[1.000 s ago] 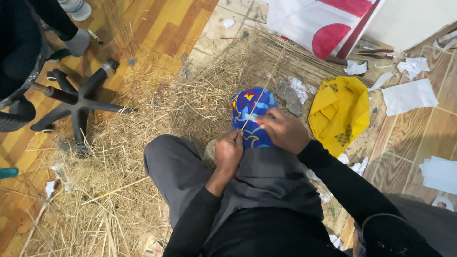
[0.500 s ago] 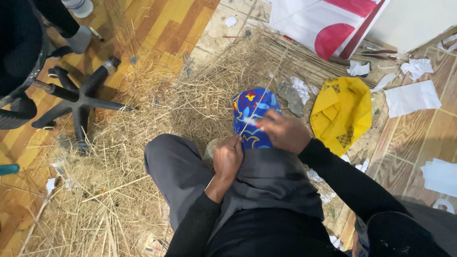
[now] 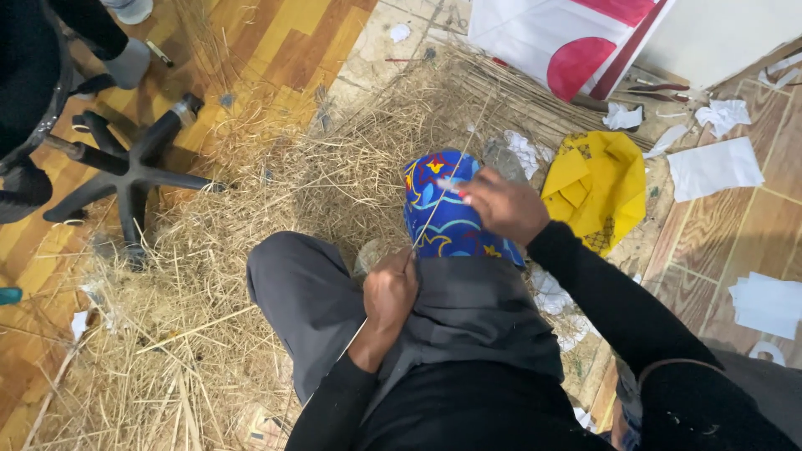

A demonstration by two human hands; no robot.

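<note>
Left hand (image 3: 389,294) pinches a straw (image 3: 436,209), right hand (image 3: 501,205) at one o'clock pinching its middle; best kept taut over the blue cloth (image 3: 447,219).

Even, fairly bright indoor light falls from above, with only soft shadows under the chair base (image 3: 125,179) at far left. No glare shows. The straw (image 3: 209,334) is sharp; the wide lens bends the edges slightly.

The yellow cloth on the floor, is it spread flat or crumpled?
Crumpled. The yellow cloth lies bunched on the floor with folds and overlapping flaps, not laid flat, just beyond the right hand.
</note>
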